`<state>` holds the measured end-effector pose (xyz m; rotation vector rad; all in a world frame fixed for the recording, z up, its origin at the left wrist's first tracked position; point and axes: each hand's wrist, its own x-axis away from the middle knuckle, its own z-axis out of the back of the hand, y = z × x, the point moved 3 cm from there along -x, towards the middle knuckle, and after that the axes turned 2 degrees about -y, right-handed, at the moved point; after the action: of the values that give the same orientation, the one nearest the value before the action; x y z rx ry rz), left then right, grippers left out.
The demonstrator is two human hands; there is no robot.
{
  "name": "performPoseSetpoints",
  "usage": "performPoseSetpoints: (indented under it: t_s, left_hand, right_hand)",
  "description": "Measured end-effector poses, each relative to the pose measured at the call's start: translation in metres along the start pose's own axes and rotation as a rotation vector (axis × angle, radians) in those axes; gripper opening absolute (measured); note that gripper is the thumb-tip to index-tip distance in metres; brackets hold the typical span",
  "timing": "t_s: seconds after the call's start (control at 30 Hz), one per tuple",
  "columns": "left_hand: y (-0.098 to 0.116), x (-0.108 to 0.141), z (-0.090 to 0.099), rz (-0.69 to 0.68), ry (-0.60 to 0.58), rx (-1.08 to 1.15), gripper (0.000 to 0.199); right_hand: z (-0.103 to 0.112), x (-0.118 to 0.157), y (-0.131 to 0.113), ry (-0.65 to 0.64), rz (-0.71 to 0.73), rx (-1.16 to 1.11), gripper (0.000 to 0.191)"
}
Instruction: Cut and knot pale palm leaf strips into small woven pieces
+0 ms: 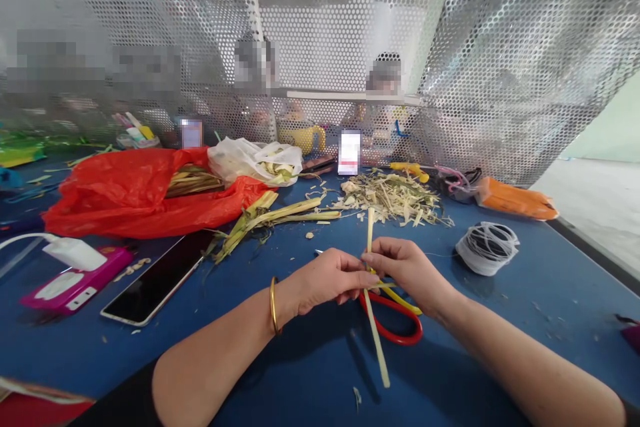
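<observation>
My left hand (337, 277) and my right hand (403, 270) meet above the blue table. Both are closed on a pale green plant strip (376, 340), which stands nearly lengthwise, its upper end above my fingers and its lower end toward me. A short piece of strip lies crosswise at my fingertips; how the two are joined is hidden. Beneath my hands lie scissors (407, 337) with red and yellow handles, their blades mostly covered by my left hand. A thin thread runs from near my right hand toward a spool of white line (487, 248).
A heap of plant scraps (395, 197) lies beyond my hands. To the left are longer stalks (270, 217), a red plastic bag (120, 197), a phone (160, 280) and a purple power strip (75, 280). An orange packet (515, 199) sits before the perforated metal screen (345, 27); people sit behind it.
</observation>
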<state>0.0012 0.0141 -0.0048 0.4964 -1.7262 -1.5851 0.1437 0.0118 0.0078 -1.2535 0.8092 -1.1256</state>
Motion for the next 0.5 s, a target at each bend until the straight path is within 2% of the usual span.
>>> performPoseSetpoints:
  t_s: [0.1,0.3,0.5]
  left_hand:
    - [0.001,0.001,0.0,-0.037,0.004,-0.037,0.032]
    - [0.004,0.003,0.0,-0.022,-0.009,-0.103,0.03]
    - [0.004,0.003,0.0,-0.03,-0.038,-0.058,0.028]
  right_hand:
    - [0.001,0.001,0.001,0.074,0.037,-0.036,0.031]
    - [-0.003,0.001,0.008,0.202,0.055,-0.045,0.028]
    - [-0.001,-0.001,0.009,0.216,0.091,0.03,0.031]
